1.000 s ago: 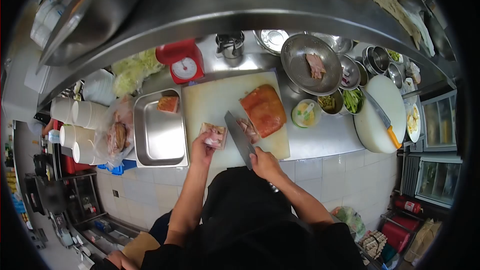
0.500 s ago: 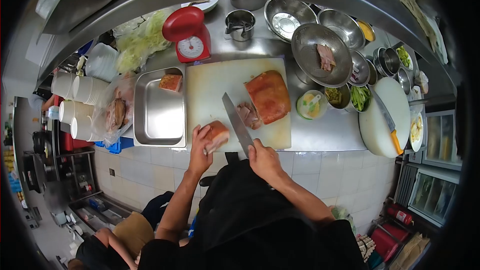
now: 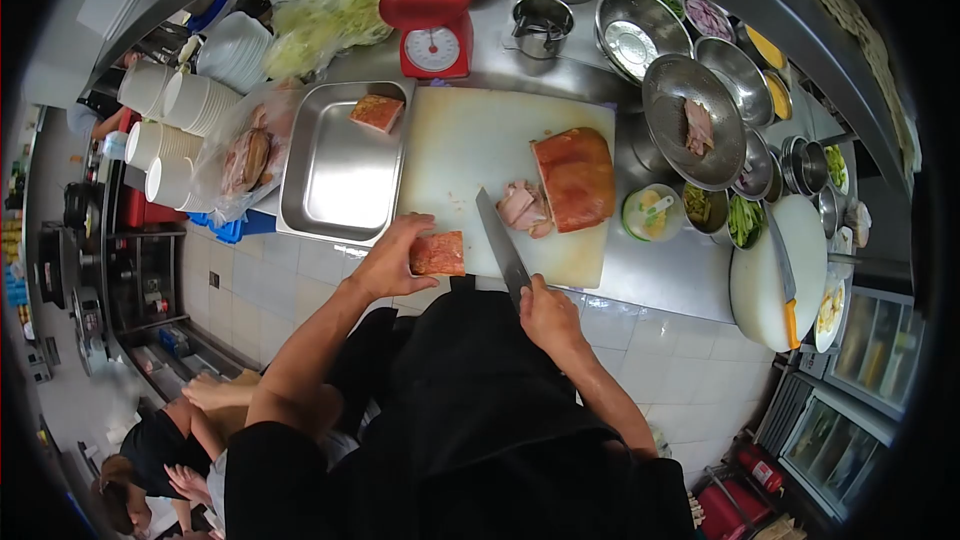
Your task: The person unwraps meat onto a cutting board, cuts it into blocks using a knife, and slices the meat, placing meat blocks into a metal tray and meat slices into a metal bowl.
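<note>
A: Starting at the left, what lay beside your work?

B: The metal tray (image 3: 340, 170) sat on the bench (image 3: 690, 272) against the left side of your cutting board (image 3: 455, 145), with a meat chunk (image 3: 376, 113) in its far right corner.

A: And your left hand (image 3: 388, 262)?

B: It reached in over the board's near left corner. Its fingers curved round the left end of the small meat piece (image 3: 438, 254), the thumb on the near side. Whether they pressed on it or merely framed it, I couldn't tell.

A: How did that piece lie?

B: It lay by the board's near edge, to the right of your left palm, its long axis running roughly along the near edge of the bench. Your left hand was clearly the nearer one.

A: What about your right hand (image 3: 548, 318)?

B: You had it clenched round the handle of the broad knife (image 3: 503, 240). The blade slanted away and leftward, apart from the small piece, between it and the cut slices (image 3: 524, 208). I couldn't tell if it touched the board.

A: And beyond that?

B: The slices lay beside the left side of the large meat slab (image 3: 577, 178), toward the board's right edge.
</note>
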The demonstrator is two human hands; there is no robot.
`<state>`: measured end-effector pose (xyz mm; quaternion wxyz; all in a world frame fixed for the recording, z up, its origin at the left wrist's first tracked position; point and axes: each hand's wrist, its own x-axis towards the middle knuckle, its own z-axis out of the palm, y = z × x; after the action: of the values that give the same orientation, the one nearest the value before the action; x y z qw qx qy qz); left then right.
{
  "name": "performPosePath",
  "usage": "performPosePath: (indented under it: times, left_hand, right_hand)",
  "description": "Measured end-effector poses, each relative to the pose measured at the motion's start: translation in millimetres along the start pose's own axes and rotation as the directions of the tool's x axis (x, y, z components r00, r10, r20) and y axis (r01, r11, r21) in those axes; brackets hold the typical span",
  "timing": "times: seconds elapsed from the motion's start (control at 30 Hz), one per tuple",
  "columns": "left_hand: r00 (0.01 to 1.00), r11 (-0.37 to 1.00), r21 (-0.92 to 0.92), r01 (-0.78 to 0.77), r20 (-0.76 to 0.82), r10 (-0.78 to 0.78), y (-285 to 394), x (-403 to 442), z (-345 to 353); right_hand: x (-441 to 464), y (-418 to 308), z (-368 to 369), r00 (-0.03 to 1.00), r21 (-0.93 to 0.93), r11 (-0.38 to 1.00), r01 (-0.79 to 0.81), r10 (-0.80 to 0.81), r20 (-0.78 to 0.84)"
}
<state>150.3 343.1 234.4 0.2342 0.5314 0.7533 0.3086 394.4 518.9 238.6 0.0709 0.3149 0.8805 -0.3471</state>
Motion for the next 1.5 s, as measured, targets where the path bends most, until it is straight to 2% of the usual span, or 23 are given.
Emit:
performPosePath:
  times: [0.1,0.17,0.2,0.23,0.3,0.33,0.37,0.4,0.43,0.5,0.53,0.57,0.63,0.8,0.87,0.9,0.97,1.17,1.27,1.3,1.4,1.47,1.5]
  left_hand:
    - [0.997,0.998,-0.017,0.063,0.049,-0.062,-2,10,20]
    - [0.985,0.963,-0.209,0.171,0.040,-0.166,-4,18,21]
    - [0.928,0.745,-0.554,0.371,0.203,-0.311,-20,22,24]
    - [0.836,0.372,-0.759,0.534,0.408,-0.368,-37,27,30]
    - [0.886,0.525,-0.718,0.457,0.311,-0.345,-47,38,38]
    - [0.900,0.762,-0.494,0.419,0.113,-0.421,-37,44,38]
    - [0.903,0.898,-0.197,0.394,-0.102,-0.418,-31,48,37]
    - [0.921,0.946,-0.123,0.299,-0.223,-0.320,-31,47,39]
    - [0.921,0.947,-0.123,0.297,-0.223,-0.318,-30,45,41]
    - [0.892,0.824,-0.505,0.258,-0.202,-0.403,-24,40,42]
    - [0.974,0.942,-0.323,0.088,-0.172,-0.149,-12,38,35]
    - [0.974,0.942,-0.323,0.089,-0.170,-0.150,1,37,26]
    - [0.994,0.989,0.146,0.036,-0.107,-0.020,17,36,13]
    - [0.965,0.965,-0.035,0.260,0.023,-0.260,-1,34,29]
    - [0.854,0.916,-0.123,0.381,-0.332,-0.400,8,35,44]
    - [0.857,0.917,-0.122,0.380,-0.327,-0.398,9,36,51]
    - [0.770,0.907,0.064,0.416,-0.556,-0.314,12,36,62]
    - [0.849,0.947,-0.004,0.320,-0.442,-0.289,28,30,60]
    - [0.685,0.598,-0.577,0.556,-0.089,-0.723,21,31,51]
    - [0.686,0.599,-0.575,0.558,-0.087,-0.722,22,31,52]
    - [0.725,0.766,-0.370,0.525,-0.276,-0.630,18,30,52]
    - [0.876,0.995,0.066,0.068,-0.482,-0.028,6,37,50]
    - [0.876,0.995,0.063,0.072,-0.482,-0.032,7,41,50]
  right_hand:
    - [0,2,0,0.998,0.079,0.995,-0.061,0.058,0.039]
    - [1,7,2,1.000,0.116,0.993,-0.012,0.009,0.027]
    - [0,8,3,1.000,0.116,0.993,-0.023,0.022,0.018]
    - [-1,8,5,1.000,0.123,0.992,0.018,-0.014,-0.027]
    - [-1,1,5,0.996,0.128,0.990,0.055,-0.045,-0.076]
    - [-1,-7,1,0.997,0.106,0.994,0.041,-0.034,-0.067]
    - [-2,-14,-2,0.998,0.084,0.996,0.027,-0.022,-0.054]
    - [-1,-17,-3,0.997,0.111,0.993,0.038,-0.030,-0.073]
    - [1,-18,-3,0.997,0.111,0.993,0.038,-0.029,-0.075]
    - [5,-21,-1,0.996,0.085,0.994,0.062,-0.056,-0.065]
    - [6,-22,1,0.996,0.087,0.994,0.061,-0.055,-0.066]
    - [6,-23,3,0.997,0.089,0.994,0.057,-0.052,-0.063]
    - [7,-24,4,0.997,0.094,0.994,0.053,-0.047,-0.060]
    - [11,-22,10,0.966,0.085,0.984,0.154,-0.132,-0.222]
    - [12,-23,11,0.962,0.095,0.984,0.150,-0.123,-0.243]
    - [13,-24,12,0.957,0.107,0.984,0.146,-0.113,-0.266]
    - [16,-25,14,0.964,0.119,0.985,0.126,-0.093,-0.250]
    - [16,-28,18,0.972,0.139,0.982,0.125,-0.093,-0.215]
    - [16,-29,15,0.970,0.137,0.979,0.149,-0.118,-0.212]
    - [15,-29,14,0.971,0.127,0.979,0.161,-0.135,-0.195]
    - [9,-31,6,0.962,0.198,0.961,0.193,-0.146,-0.231]
    - [-1,-34,-2,0.972,0.176,0.971,0.162,-0.126,-0.199]
    - [-6,-35,-6,0.980,0.150,0.979,0.136,-0.110,-0.168]
